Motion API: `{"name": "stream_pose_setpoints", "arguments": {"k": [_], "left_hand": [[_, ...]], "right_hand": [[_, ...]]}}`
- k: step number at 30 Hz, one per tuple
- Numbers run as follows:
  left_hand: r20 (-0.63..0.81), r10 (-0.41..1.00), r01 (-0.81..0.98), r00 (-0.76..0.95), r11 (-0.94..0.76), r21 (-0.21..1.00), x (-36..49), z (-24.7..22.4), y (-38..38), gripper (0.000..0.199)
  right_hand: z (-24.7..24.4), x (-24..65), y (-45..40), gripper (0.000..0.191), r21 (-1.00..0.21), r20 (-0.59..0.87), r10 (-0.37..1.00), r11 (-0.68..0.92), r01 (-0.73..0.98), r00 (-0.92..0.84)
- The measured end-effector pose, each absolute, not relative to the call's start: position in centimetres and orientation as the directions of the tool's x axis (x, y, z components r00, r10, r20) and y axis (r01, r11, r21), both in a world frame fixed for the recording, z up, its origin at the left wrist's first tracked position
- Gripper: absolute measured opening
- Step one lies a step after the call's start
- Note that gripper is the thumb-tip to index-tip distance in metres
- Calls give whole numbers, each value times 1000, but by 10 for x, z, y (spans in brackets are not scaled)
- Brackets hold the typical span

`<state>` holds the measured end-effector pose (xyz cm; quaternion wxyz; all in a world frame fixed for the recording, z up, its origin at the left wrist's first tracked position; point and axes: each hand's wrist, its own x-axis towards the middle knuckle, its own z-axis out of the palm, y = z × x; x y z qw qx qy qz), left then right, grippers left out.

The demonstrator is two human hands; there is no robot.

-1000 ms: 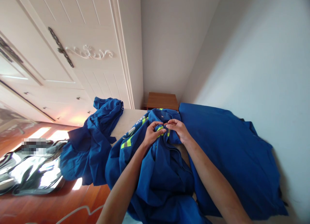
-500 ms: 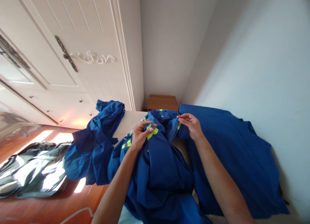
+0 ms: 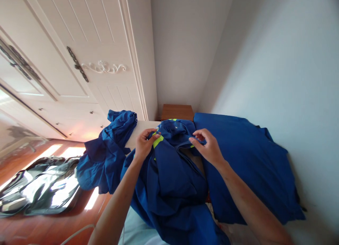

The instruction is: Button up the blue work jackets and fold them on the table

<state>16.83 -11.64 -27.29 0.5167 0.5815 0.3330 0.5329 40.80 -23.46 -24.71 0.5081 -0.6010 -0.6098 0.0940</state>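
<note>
A blue work jacket with yellow-green reflective strips lies rumpled in front of me. My left hand pinches its cloth beside a bright strip on the upper left part. At the garment's upper right edge, my right hand hovers with thumb and index finger apart, nothing visible between them. The jacket's front edge curves down below that hand. To the right, a flat blue garment is spread out, partly behind my right forearm. Another crumpled blue garment lies to the left.
A white wardrobe with dark metal handles stands at the left. On the wooden floor lies an open suitcase. A brown wooden cabinet sits in the far corner, and a pale wall runs along the right.
My right thumb and finger have parted and come off the jacket's edge. My left hand has shifted left, drawing the strip with it. The view has moved slightly.
</note>
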Motion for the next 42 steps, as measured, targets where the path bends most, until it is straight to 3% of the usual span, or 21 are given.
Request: {"name": "stream_pose_setpoints", "arguments": {"k": [4, 7, 9, 11, 13, 15, 19, 24, 28, 31, 34, 38, 42], "left_hand": [[278, 939, -106, 202, -261, 960, 170, -282, -113, 41], [356, 919, 168, 171, -383, 908, 166, -280, -120, 31], [505, 849, 411, 153, -520, 749, 165, -272, -134, 23], [644, 733, 533, 218, -642, 551, 167, -263, -151, 22], [673, 640, 511, 372, -746, 427, 173, -256, -165, 25], [596, 599, 463, 535, -798, 386, 181, -256, -173, 25], [422, 618, 492, 663, -785, 377, 192, -273, -170, 25], [384, 658, 536, 648, -752, 385, 196, -282, -167, 36], [346, 666, 512, 661, -737, 441, 195, -278, -166, 39], [282, 628, 398, 725, -717, 573, 193, -281, -160, 33], [245, 640, 353, 728, -657, 666, 194, -289, -156, 27], [307, 738, 466, 601, -635, 616, 200, -296, -163, 16], [350, 768, 497, 536, -622, 605, 205, -294, -170, 10]], "right_hand": [[-268, 380, -250, 27, -675, 221, 974, 121, 727, 43], [-285, 375, -244, 26, -651, 259, 964, 125, 749, 65], [-292, 375, -236, 22, -662, 316, 948, 202, 721, 24], [-294, 374, -229, 21, -644, 337, 941, 263, 718, -42], [-295, 371, -224, 19, -593, 330, 940, 281, 754, -91], [-295, 367, -221, 15, -534, 302, 946, 268, 802, -115], [-299, 368, -218, 11, -509, 276, 949, 279, 814, -153], [-305, 378, -218, 17, -725, 294, 947, 308, 616, -127], [-305, 385, -220, 17, -794, 305, 950, 288, 535, -59], [-304, 387, -223, 17, -784, 301, 952, 281, 553, -57], [-301, 384, -224, 14, -694, 326, 943, 290, 659, -71], [-298, 376, -227, 14, -543, 361, 931, 251, 802, -47], [-296, 377, -228, 17, -659, 331, 943, 264, 704, -43]]}}
